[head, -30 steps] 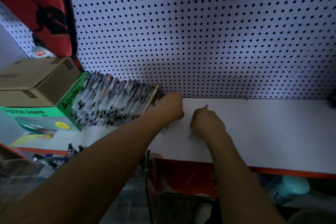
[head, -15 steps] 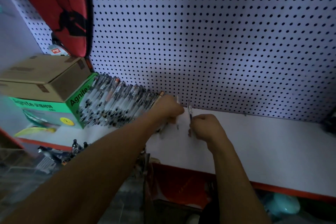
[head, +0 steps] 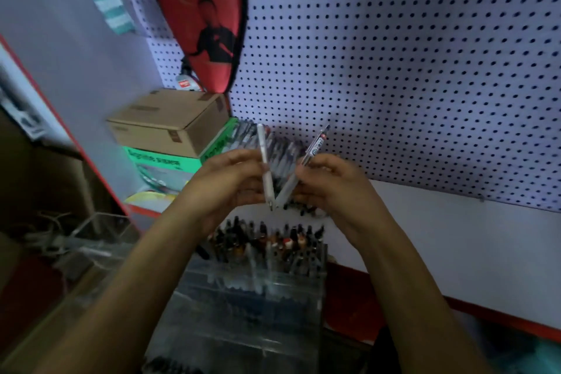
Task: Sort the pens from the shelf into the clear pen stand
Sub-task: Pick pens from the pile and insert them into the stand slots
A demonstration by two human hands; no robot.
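Hovering over the clear pen stand (head: 261,282), left hand (head: 230,182) pinches a white pen (head: 263,158), right hand (head: 331,182) a clear pen (head: 306,164), tips angled down, seemingly ready for dropping in.

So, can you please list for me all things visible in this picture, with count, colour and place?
white pen: one, white, held upright by the left hand.
clear pen: one, clear with dark top, tilted right, held by the right hand.
pens on shelf: many, clear and dark, behind the hands.
clear pen stand: one, transparent, below the hands, full of pens.
cardboard box: one, brown, on the green box.
green box: one, green, shelf left end.
racket cover: one, red, hanging on the pegboard.
pegboard: one, white, back wall.
left hand: one.
right hand: one.
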